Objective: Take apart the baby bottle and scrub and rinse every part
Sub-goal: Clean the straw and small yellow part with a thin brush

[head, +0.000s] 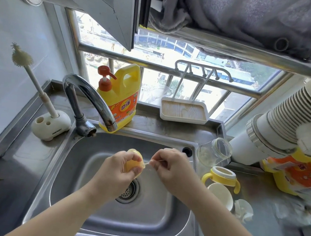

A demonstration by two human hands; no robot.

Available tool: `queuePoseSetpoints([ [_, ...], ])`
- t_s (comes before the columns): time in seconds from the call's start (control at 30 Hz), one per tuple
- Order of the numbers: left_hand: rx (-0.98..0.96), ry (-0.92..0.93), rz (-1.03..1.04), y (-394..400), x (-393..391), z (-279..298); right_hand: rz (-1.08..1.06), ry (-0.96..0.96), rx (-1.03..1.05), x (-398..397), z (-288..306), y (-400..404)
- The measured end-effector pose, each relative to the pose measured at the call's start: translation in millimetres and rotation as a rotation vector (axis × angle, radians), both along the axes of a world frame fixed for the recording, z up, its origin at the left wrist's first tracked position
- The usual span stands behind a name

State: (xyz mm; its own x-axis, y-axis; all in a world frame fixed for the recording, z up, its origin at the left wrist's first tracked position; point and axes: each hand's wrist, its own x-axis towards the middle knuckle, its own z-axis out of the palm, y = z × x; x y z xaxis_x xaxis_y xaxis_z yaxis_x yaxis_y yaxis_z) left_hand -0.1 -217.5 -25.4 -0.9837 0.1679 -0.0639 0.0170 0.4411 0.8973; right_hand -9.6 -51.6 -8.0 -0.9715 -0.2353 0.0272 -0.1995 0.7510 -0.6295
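Gripping the yellow cap (134, 161) in my left hand (120, 169), my right fingers (160, 162) pinched a thin clear straw (148, 163). Its far end was hidden. The detergent jug (120, 102) label stayed unreadable.

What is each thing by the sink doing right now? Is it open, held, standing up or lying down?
Left hand: grips the yellow piece over the sink.
Right hand: pinches a thin clear straw at that piece.
Glass bottle: uncapped, lying tilted on the counter.
Handled collar: off the bottle, on the counter.
Faucet: no water seen.
Bottle brush: upright in its stand.
Soap jug: upright.
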Motion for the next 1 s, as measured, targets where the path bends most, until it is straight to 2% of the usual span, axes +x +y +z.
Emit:
queuePoseSetpoints([
  [0.1, -0.026, 0.023, -0.002, -1.8, -1.3, -2.0, -0.082, -0.001, -0.059, -6.9, 2.2, 13.2],
  [0.23, -0.004, 0.0, -0.012, -1.7, -1.2, -7.4, 0.025, -0.01, 0.011, -2.8, 4.0, 1.3],
  [0.37, -0.008, 0.001, -0.016, -4.8, -4.3, -8.2, -0.055, -0.007, -0.037, -9.7, 5.6, 15.4],
  [0.5, -0.031, 0.007, -0.037, -4.2, -4.4, -7.2, 0.032, 0.007, 0.028, -1.5, 3.8, -1.3],
  [0.63, -0.017, -0.002, -0.019, -4.9, -3.3, -2.0, -0.059, -0.003, -0.054, -7.4, 3.2, 15.4],
  [0.77, -0.001, 0.001, -0.047, -0.1, -2.3, -1.7, 0.032, 0.017, -0.005, 2.1, 0.2, 0.5],
  [0.9, 0.047, -0.044, -0.043, -6.8, -3.8, -4.3, -0.069, -0.019, -0.069, -3.7, 5.9, 23.5],
  [1.0, 0.067, -0.059, -0.107, -1.5, -2.9, -3.2, 0.014, -0.003, -0.028, 3.0, 4.5, 11.1],
])
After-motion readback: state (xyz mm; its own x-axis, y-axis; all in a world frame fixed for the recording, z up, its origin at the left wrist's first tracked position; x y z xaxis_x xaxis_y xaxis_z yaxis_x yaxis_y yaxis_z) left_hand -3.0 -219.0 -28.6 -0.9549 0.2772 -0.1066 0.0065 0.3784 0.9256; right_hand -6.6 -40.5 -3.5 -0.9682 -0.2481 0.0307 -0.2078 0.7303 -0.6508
